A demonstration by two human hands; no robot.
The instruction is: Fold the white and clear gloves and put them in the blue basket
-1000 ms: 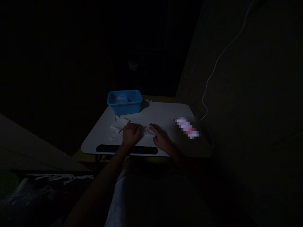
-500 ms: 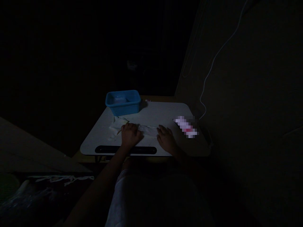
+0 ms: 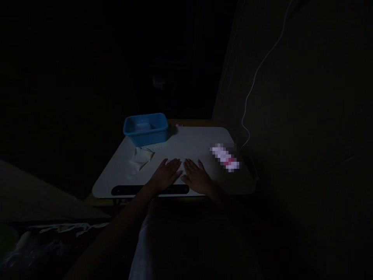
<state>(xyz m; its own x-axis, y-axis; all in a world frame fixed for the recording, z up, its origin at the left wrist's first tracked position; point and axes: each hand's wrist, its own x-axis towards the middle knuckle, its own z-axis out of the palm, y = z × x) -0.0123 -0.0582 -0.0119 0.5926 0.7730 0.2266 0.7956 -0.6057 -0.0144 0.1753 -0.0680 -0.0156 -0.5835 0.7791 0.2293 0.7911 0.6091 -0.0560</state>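
My left hand (image 3: pixel 166 173) lies flat with its fingers stretched out, pressing on a thin whitish sheet-like piece (image 3: pixel 181 159) on the white table. Beside it my right hand (image 3: pixel 197 174) is flat too, fingers spread, on the same piece. Both hands cover most of it, so its material and full shape are hidden. To the left of my left hand lies a crumpled pale packet (image 3: pixel 142 157) with a yellowish edge. Some whitish bits (image 3: pixel 132 175) are scattered just below that packet.
A blue plastic basin (image 3: pixel 147 136) with something pale inside stands at the table's back left. On the right lies a bright, pixelated phone-like object (image 3: pixel 224 157), near a white cable (image 3: pixel 247 93) along the wall. A dark slot (image 3: pixel 128 189) runs along the white table's (image 3: pixel 198 136) front edge. The room is very dark.
My left hand has gone from curled fingers to lying flat. My right hand has flattened and come closer to the left, and the two now cover most of the whitish piece.
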